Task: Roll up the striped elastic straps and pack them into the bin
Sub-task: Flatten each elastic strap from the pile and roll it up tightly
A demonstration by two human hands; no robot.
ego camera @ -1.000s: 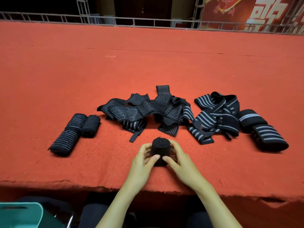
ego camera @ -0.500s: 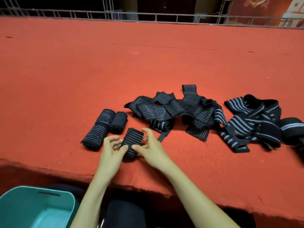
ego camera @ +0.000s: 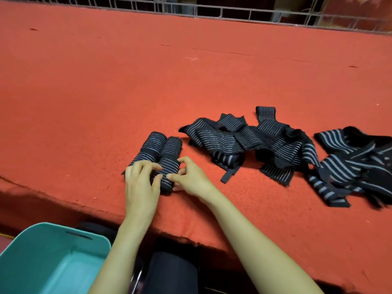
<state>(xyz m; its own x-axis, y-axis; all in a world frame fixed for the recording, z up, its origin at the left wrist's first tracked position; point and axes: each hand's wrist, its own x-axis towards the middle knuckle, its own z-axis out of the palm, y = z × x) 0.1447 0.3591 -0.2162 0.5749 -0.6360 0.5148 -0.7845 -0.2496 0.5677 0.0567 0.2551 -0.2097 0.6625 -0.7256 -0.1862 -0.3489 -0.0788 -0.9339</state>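
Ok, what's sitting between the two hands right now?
Head view: a rolled striped strap lies on the red tabletop between the left hand and right hand, both holding it.

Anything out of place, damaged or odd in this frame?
Nothing spilled. The front edge of the red cover is ragged and frayed near the person's lap. The left hand and right hand hold a rolled strap beside the finished rolls, though the teal bin shows no straps in its visible part.

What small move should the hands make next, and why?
Probably let go of the roll: the left hand and right hand hold it lying on the table beside two finished rolls, while loose straps wait unrolled.
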